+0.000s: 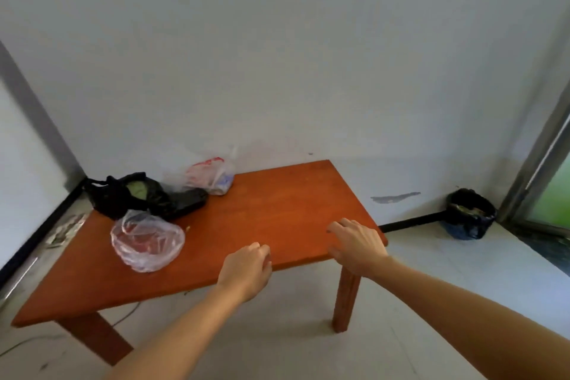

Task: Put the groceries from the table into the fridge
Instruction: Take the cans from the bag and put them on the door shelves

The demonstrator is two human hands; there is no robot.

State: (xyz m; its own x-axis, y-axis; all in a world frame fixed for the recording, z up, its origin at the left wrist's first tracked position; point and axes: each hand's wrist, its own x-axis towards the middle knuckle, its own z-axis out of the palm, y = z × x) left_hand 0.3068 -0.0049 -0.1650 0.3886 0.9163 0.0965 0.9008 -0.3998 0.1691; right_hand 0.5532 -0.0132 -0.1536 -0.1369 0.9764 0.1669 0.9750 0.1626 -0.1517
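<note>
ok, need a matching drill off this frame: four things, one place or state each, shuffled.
Things:
1. clear bag
2. black bag
3. red-and-white bag
4. lined bin

Places or states:
A. on the floor, right of the table
B. printed plastic, rightmost of the bags on the table
C. bag closest to the left hand, red contents
D. top open, something green showing inside

Pairs: 1-C, 2-D, 3-B, 4-A.
</note>
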